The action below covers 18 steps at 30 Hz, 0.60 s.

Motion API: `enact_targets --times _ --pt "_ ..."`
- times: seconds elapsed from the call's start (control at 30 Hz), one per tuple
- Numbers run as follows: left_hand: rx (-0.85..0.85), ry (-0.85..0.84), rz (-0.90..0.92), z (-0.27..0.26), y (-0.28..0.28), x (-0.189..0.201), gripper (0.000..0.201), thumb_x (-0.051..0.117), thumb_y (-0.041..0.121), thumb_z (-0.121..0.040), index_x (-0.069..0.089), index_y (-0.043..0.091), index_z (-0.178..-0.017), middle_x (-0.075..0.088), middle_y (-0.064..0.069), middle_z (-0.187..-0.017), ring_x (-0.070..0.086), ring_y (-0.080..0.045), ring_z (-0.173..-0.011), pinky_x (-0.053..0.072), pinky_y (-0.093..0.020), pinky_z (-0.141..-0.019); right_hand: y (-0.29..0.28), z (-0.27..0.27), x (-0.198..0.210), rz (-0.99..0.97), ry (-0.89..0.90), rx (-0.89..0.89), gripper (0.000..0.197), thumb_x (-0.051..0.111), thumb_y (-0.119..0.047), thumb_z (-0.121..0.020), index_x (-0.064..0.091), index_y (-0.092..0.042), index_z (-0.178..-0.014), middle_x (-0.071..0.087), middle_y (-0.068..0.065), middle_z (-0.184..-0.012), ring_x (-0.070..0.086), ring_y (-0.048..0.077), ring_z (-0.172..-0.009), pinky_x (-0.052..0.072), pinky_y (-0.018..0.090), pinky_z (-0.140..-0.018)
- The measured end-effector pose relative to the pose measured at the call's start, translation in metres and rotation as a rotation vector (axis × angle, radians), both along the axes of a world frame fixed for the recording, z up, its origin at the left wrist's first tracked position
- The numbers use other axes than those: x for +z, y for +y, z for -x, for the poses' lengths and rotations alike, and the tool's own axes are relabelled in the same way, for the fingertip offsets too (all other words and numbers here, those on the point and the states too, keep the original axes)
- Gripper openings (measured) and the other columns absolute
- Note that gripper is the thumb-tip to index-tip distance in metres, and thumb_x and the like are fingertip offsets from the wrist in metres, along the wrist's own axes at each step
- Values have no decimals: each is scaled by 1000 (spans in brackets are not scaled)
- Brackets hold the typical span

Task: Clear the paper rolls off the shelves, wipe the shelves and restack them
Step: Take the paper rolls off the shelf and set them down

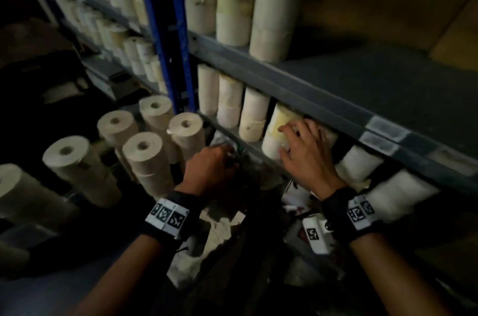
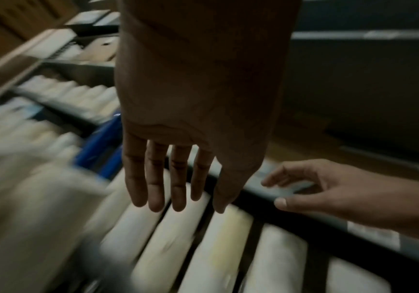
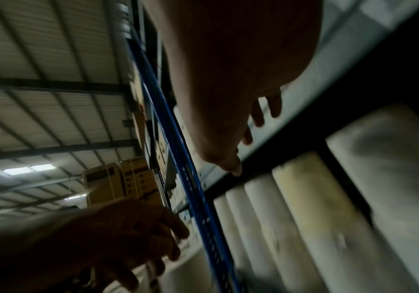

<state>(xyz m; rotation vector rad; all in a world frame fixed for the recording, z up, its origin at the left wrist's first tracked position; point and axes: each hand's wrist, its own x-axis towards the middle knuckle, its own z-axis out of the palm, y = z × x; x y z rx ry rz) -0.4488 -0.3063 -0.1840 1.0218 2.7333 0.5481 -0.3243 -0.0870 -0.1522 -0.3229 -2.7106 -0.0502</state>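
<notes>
Right hand (image 1: 302, 158) spread, fingers on yellowish roll (image 1: 278, 129) at lower shelf's (image 1: 248, 143) front edge. Left hand (image 1: 209, 164) free, holding nothing. Risk: one-handed pull tips neighbouring rolls (image 1: 240, 106) off the edge.

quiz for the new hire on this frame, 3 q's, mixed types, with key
1. True or false: the right hand has its fingers spread at the yellowish roll.
2. The shelf upright is: A red, B blue, C green.
3. Fill in: the rolls beside the rack stand ____, with their core holes facing up.

Key: 1 true; 2 B; 3 upright.
</notes>
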Motion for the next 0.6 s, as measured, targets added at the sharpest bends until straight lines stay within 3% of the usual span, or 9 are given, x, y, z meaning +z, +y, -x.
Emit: enact_targets --times 0.1,0.23,0.43,0.6 --pt "-36 138 -101 12 39 51 41 68 50 -93 60 34 -129 71 5 -117 69 -25 -105 59 -42 -80 34 2 50 -102 66 -94 52 67 -35 -85 55 -21 -133 47 9 -146 43 36 -136 42 53 -101" --pt "-27 323 -165 25 83 116 40 66 53 -94 60 33 -128 71 9 -111 67 -18 -101 59 -41 -76 92 1 81 -39 -107 -197 77 66 -53 -91 35 -24 -155 34 10 -161 39 35 -142 37 52 -113" --pt "40 449 -162 49 139 180 59 67 54 -95 50 25 -143 65 -4 -128 64 -27 -112 60 -47 -80 152 4 91 114 -346 -136 101 54 -81 -86 4 -42 -165 2 -6 -175 10 26 -160 14 57 -126" --pt "177 554 -306 74 166 222 73 68 51 -95 39 9 -148 55 -18 -136 61 -42 -116 51 -46 -84 162 13 84 142 -328 -114 105 51 -85 -83 2 -42 -165 -3 -8 -175 3 24 -161 9 60 -125"
